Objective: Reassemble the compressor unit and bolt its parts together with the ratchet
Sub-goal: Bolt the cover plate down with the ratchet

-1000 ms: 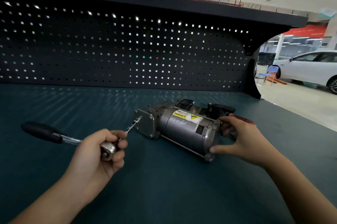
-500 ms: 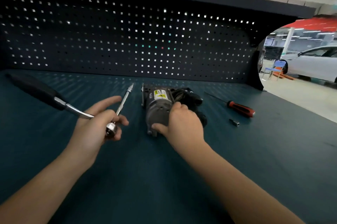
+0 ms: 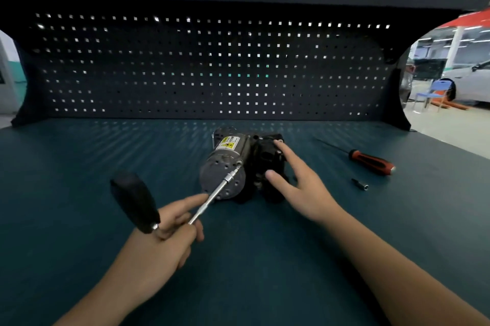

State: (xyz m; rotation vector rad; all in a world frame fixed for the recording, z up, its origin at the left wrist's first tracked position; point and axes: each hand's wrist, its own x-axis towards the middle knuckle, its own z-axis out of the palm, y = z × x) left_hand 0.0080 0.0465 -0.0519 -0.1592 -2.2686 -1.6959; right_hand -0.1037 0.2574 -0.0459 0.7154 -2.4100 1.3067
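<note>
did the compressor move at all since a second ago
Yes. The compressor has been swung round: a second ago it lay roughly lengthwise along the pegboard; now its round end faces the person and its length points toward the pegboard.

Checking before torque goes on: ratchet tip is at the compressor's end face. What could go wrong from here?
1. The right hand only touches the compressor with straight fingers; lying on its side, it may roll under torque.
2. The left hand holds the ratchet with its long extension meeting the end face at a slant; the tip could slip off.
</note>
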